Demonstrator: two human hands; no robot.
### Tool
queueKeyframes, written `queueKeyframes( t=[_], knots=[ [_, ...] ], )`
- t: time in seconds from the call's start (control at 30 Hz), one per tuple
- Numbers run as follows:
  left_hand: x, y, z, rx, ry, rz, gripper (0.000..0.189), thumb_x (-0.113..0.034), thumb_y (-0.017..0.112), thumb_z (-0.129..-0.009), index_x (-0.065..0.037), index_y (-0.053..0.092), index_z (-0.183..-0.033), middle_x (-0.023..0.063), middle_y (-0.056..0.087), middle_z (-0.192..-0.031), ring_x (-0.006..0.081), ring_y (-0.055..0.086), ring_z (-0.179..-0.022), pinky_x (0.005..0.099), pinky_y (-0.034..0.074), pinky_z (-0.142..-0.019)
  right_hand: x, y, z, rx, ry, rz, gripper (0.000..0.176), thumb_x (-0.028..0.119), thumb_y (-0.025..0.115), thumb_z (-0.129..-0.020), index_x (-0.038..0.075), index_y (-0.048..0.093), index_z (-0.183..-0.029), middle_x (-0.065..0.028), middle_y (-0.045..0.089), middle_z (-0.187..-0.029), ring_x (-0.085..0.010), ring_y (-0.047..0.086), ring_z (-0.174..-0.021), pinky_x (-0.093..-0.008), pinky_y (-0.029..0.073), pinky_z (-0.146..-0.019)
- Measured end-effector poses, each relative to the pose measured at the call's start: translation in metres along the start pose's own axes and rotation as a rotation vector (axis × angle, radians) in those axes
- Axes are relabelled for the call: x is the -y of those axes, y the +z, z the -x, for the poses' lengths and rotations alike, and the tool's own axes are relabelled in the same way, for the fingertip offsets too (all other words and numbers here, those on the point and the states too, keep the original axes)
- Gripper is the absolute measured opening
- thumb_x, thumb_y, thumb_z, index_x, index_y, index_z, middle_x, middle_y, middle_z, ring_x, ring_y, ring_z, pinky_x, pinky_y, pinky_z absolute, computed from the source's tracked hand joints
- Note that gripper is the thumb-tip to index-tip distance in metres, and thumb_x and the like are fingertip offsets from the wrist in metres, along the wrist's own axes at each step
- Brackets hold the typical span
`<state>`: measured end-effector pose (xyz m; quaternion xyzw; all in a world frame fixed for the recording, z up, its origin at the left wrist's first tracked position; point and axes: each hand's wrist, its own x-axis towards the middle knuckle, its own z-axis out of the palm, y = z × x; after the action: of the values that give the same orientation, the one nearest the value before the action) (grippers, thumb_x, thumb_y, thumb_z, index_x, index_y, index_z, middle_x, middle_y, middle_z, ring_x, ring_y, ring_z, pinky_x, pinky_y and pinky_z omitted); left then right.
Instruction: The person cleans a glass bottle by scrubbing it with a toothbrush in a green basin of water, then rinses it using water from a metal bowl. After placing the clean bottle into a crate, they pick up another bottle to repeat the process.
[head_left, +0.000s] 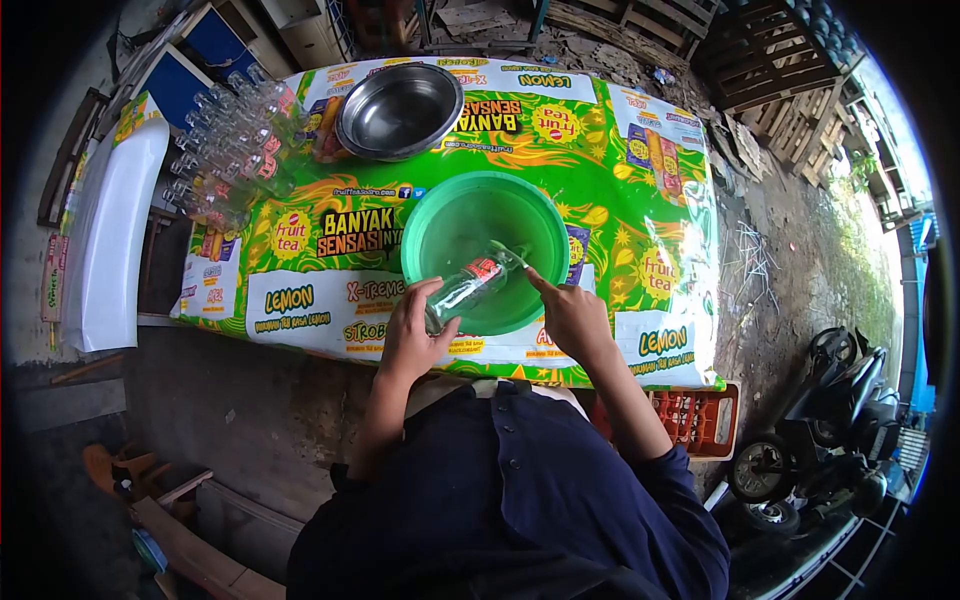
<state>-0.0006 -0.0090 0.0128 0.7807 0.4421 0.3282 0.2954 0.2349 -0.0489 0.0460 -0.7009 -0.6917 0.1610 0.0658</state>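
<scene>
Two bare hands are at work. The fingers of your left hand (412, 335) are closed around the base end of a clear glass bottle with red lettering (468, 288); your right hand (577, 315) has its index finger stretched to the bottle's neck, but you cannot tell whether it grips anything. The bottle lies tilted over the near side of a round green plastic basin (413, 240), neck pointing away to your right.

If the glass is wet, your left hold could slip and let the bottle knock the rim or drop inside. Pushing hard at the neck could swing the base free of your palm, and leaning on the near rim could tip the basin.

Count one bottle in hand, one basin, one round silver metal bowl (400, 108) beyond it, and one cluster of clear glass bottles (228, 165) to the left, overlapping too much to number. One green-and-white printed cover (620, 225) lies beneath them, with one red plastic crate (727, 425) below its near-right edge.
</scene>
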Motion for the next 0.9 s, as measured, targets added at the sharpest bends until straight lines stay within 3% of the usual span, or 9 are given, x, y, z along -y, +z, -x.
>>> queueKeyframes(
  t=[0.17, 0.27, 0.3, 0.4, 0.5, 0.63, 0.67, 0.9],
  knots=[
    [-0.007, -0.007, -0.003, 0.079, 0.208, -0.093, 0.040, 0.003, 0.065, -0.064, -0.004, 0.053, -0.101, 0.0104, 0.055, -0.113, 0.0290, 0.051, -0.108, 0.0383, 0.042, -0.092, -0.017, 0.001, -0.007, -0.034, 0.098, 0.069, 0.050, 0.006, 0.048, -0.079, 0.022, 0.050, -0.127, -0.0174, 0.058, -0.063, -0.0330, 0.059, -0.057, -0.0447, 0.046, -0.051],
    [-0.003, -0.005, -0.001, 0.071, 0.219, -0.083, 0.040, 0.005, 0.065, -0.062, -0.005, 0.054, -0.100, 0.0086, 0.055, -0.113, 0.0278, 0.051, -0.109, 0.0378, 0.042, -0.093, -0.008, -0.004, -0.002, -0.004, 0.084, 0.010, 0.052, 0.004, 0.051, -0.075, 0.021, 0.052, -0.124, -0.0166, 0.059, -0.067, -0.0324, 0.061, -0.058, -0.0430, 0.048, -0.051],
    [-0.003, -0.005, 0.000, 0.084, 0.230, -0.088, 0.039, 0.005, 0.065, -0.063, -0.005, 0.054, -0.099, 0.0085, 0.055, -0.113, 0.0277, 0.051, -0.109, 0.0376, 0.042, -0.093, -0.002, -0.007, 0.002, 0.057, 0.057, -0.097, 0.049, 0.006, 0.050, -0.078, 0.021, 0.052, -0.124, -0.0185, 0.059, -0.070, -0.0351, 0.061, -0.061, -0.0448, 0.048, -0.054],
    [-0.003, -0.008, -0.003, 0.099, 0.247, -0.063, 0.036, 0.004, 0.065, -0.065, -0.005, 0.055, -0.098, 0.0080, 0.056, -0.113, 0.0274, 0.051, -0.110, 0.0373, 0.042, -0.093, 0.001, -0.001, 0.012, -0.012, 0.030, -0.123, 0.046, 0.008, 0.049, -0.080, 0.021, 0.052, -0.124, -0.0180, 0.059, -0.068, -0.0344, 0.061, -0.061, -0.0451, 0.048, -0.055],
    [-0.008, -0.010, -0.005, 0.078, 0.232, 0.015, 0.032, 0.003, 0.066, -0.066, -0.005, 0.056, -0.096, 0.0067, 0.058, -0.111, 0.0269, 0.052, -0.109, 0.0371, 0.043, -0.093, -0.014, 0.001, 0.004, -0.037, 0.169, -0.035, 0.042, 0.010, 0.047, -0.084, 0.020, 0.052, -0.124, -0.0196, 0.059, -0.066, -0.0355, 0.060, -0.060, -0.0467, 0.046, -0.055],
    [-0.002, -0.004, -0.002, 0.094, 0.274, -0.008, 0.025, 0.001, 0.067, -0.067, -0.005, 0.057, -0.089, 0.0052, 0.060, -0.108, 0.0258, 0.053, -0.107, 0.0366, 0.043, -0.092, -0.006, 0.001, 0.004, -0.079, 0.090, -0.077, 0.042, 0.011, 0.046, -0.084, 0.018, 0.050, -0.125, -0.0224, 0.058, -0.064, -0.0376, 0.059, -0.059, -0.0478, 0.046, -0.056],
    [-0.001, -0.003, -0.002, 0.102, 0.297, -0.028, 0.024, 0.001, 0.067, -0.067, -0.006, 0.057, -0.088, 0.0049, 0.060, -0.107, 0.0255, 0.053, -0.107, 0.0365, 0.044, -0.091, -0.001, -0.004, 0.005, -0.007, 0.046, -0.122, 0.046, 0.006, 0.048, -0.079, 0.017, 0.052, -0.123, -0.0214, 0.060, -0.073, -0.0357, 0.061, -0.062, -0.0455, 0.047, -0.053],
    [-0.005, 0.001, 0.001, 0.113, 0.374, -0.041, 0.026, 0.005, 0.068, -0.064, -0.007, 0.055, -0.084, 0.0049, 0.061, -0.101, 0.0248, 0.055, -0.103, 0.0359, 0.046, -0.087, 0.005, -0.018, 0.021, 0.034, -0.003, -0.266, 0.040, 0.013, 0.047, -0.084, 0.018, 0.052, -0.124, -0.0216, 0.059, -0.066, -0.0373, 0.059, -0.056, -0.0468, 0.046, -0.052]
  ],
)
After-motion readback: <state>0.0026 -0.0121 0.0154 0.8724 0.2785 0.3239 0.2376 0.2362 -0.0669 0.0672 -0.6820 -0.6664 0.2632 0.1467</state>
